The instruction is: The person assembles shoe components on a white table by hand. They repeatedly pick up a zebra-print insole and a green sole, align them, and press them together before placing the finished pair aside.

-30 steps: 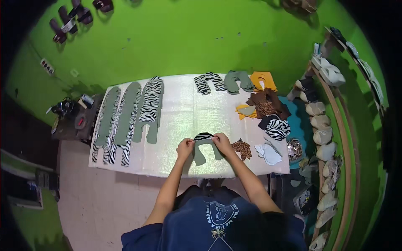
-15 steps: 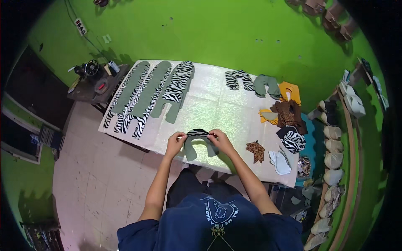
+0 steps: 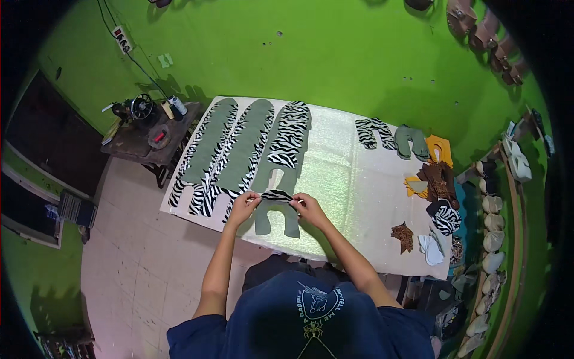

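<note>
My left hand point(image 3: 243, 208) and my right hand point(image 3: 308, 209) pinch opposite ends of a zebra-print band point(image 3: 277, 195), held over the near part of the table. Below the band hangs or lies a U-shaped green piece point(image 3: 290, 227), its two legs toward me; whether the two are joined I cannot tell. Just beyond my hands, a column of overlapping green and zebra-print pieces point(image 3: 291, 134) runs toward the wall. Left of it are two more columns, a middle one point(image 3: 244, 143) and an outer one point(image 3: 206, 143), mostly green with zebra-print edges.
The pieces rest on a pale, shiny table point(image 3: 335, 179). Zebra-print point(image 3: 375, 133), green point(image 3: 411, 142) and yellow point(image 3: 439, 148) pieces, brown scraps point(image 3: 439, 179) and white pieces point(image 3: 430, 249) lie at right. A sewing machine point(image 3: 140, 107) stands left; a shoe rack point(image 3: 493, 239) lines the right.
My view has shifted, so the table shows farther right. Both hands, still pinching the band, are now closer to the third column of pieces.
</note>
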`<control>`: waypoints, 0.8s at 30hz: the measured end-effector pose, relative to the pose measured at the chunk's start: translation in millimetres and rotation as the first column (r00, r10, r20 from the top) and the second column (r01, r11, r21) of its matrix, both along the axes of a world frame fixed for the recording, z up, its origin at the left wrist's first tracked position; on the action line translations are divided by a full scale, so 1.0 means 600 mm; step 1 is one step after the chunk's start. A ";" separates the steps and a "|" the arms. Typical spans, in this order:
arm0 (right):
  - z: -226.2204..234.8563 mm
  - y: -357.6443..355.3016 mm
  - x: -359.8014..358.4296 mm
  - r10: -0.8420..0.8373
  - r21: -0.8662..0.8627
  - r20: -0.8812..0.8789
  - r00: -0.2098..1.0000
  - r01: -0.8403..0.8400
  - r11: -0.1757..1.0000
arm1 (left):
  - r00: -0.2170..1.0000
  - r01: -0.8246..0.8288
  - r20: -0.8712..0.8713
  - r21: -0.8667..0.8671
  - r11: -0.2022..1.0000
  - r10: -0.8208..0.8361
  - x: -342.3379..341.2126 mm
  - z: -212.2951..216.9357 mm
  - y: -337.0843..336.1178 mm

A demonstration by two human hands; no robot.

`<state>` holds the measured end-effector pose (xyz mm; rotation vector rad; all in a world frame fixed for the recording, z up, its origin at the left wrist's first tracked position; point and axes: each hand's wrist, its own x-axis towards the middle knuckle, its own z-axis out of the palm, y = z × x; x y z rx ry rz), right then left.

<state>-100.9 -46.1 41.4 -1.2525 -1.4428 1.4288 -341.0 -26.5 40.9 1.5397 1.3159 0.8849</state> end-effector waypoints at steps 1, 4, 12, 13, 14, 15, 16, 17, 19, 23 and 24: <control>-0.001 0.007 -0.011 -0.024 -0.022 -0.009 1.000 0.024 0.999 | 1.000 0.022 -0.015 -0.003 1.000 -0.022 -0.011 0.001 0.016; 0.010 0.022 -0.045 -0.097 -0.038 -0.046 0.994 0.096 0.995 | 0.997 0.080 -0.010 -0.087 0.993 -0.081 -0.044 -0.009 0.053; -0.029 0.074 -0.055 -0.237 0.188 0.150 0.960 0.207 0.960 | 0.960 0.280 0.033 -0.062 0.958 -0.278 -0.054 -0.029 0.150; -0.035 0.076 -0.049 -0.238 0.172 0.173 0.956 0.209 0.963 | 0.955 0.296 0.026 -0.049 0.954 -0.295 -0.049 -0.029 0.159; -0.032 0.081 -0.048 -0.235 0.157 0.192 0.953 0.206 0.966 | 0.953 0.302 0.042 -0.042 0.952 -0.300 -0.048 -0.031 0.167; -0.029 0.086 -0.049 -0.230 0.142 0.211 0.950 0.203 0.969 | 0.949 0.314 0.020 -0.034 0.949 -0.314 -0.048 -0.034 0.175; -0.027 0.090 -0.049 -0.233 0.123 0.242 0.942 0.208 0.970 | 0.945 0.327 -0.002 -0.025 0.945 -0.327 -0.047 -0.036 0.182; -0.027 0.095 -0.048 -0.245 0.136 0.252 0.936 0.216 0.967 | 0.940 0.340 -0.022 -0.016 0.940 -0.341 -0.045 -0.038 0.189; -0.027 0.103 -0.045 -0.268 0.163 0.273 0.924 0.230 0.959 | 0.934 0.347 -0.091 0.006 0.938 -0.345 -0.041 -0.043 0.206; -0.030 0.120 -0.041 -0.312 0.081 0.261 0.914 0.301 0.950 | 0.925 0.356 -0.140 -0.004 0.934 -0.353 -0.026 -0.048 0.234; -0.038 0.127 -0.038 -0.326 0.149 0.276 0.904 0.295 0.944 | 0.920 0.368 -0.140 -0.020 0.930 -0.367 -0.020 -0.048 0.241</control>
